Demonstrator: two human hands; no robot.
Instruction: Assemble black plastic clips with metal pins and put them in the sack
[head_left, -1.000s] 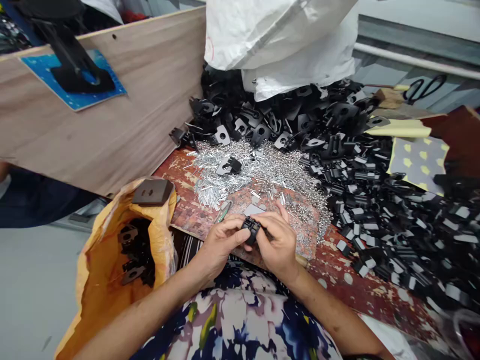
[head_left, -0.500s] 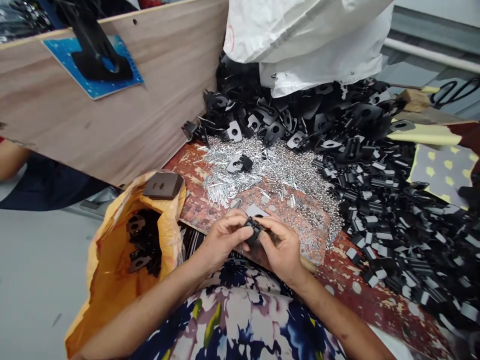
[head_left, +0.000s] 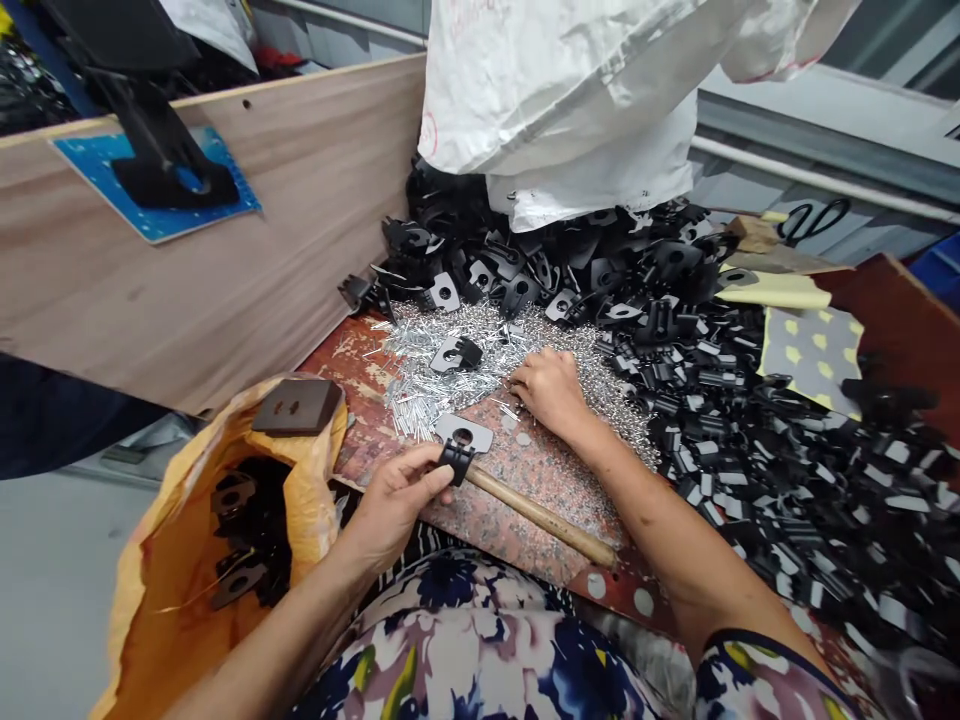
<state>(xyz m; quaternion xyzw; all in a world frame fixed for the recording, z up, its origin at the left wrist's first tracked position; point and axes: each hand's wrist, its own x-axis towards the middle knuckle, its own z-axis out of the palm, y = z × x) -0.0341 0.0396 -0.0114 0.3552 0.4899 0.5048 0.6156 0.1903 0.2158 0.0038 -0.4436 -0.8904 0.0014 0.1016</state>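
My left hand (head_left: pixel 405 500) pinches a black plastic clip (head_left: pixel 456 462) between thumb and fingers, low over the near edge of the bench. A flat grey plate with a round hole (head_left: pixel 476 434) shows just behind the clip; I cannot tell whether the two are joined. My right hand (head_left: pixel 551 390) reaches into the spread of small metal pins (head_left: pixel 480 385), fingers curled down and together. What lies between its fingertips is hidden. Beside the clip, a wooden tool handle (head_left: pixel 547 515) lies slantwise on the bench, its head out of sight.
Black clips with grey plates (head_left: pixel 517 290) heap at the back; more small black parts (head_left: pixel 750 420) cover the right. An orange sack (head_left: pixel 165 570) with a brown block (head_left: pixel 296 407) on its rim stands left. A wooden board (head_left: pixel 300 190) walls the left; a white sack (head_left: pixel 555 90) hangs behind.
My right hand has left the clip and moved forward into the metal pins. My left hand keeps the clip, and the wooden handle is now uncovered. The view has shifted right.
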